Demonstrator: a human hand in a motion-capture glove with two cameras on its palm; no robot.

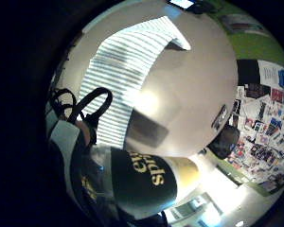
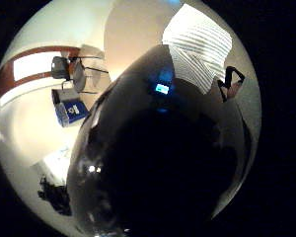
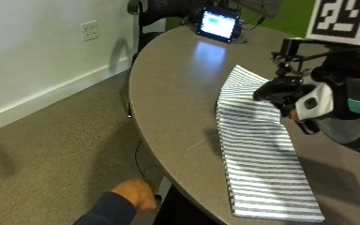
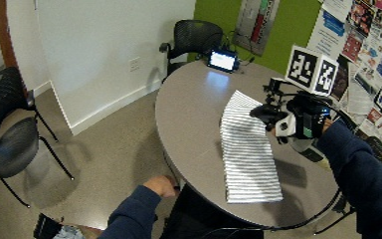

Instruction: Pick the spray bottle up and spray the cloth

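Above the grey-and-white striped cloth (image 3: pixel 255 145) on the round tabletop (image 3: pixel 174 89), your gloved hand (image 3: pixel 330 105) grips the dark spray bottle (image 3: pixel 280 91); keep its nozzle aimed down at the stripes before squeezing.

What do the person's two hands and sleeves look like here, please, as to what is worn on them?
The right hand wears a black glove fitted with white plastic pieces and a teal patch, strapped in black. Its arm is in a dark navy sleeve. The left hand is bare, emerging from a matching dark navy sleeve.
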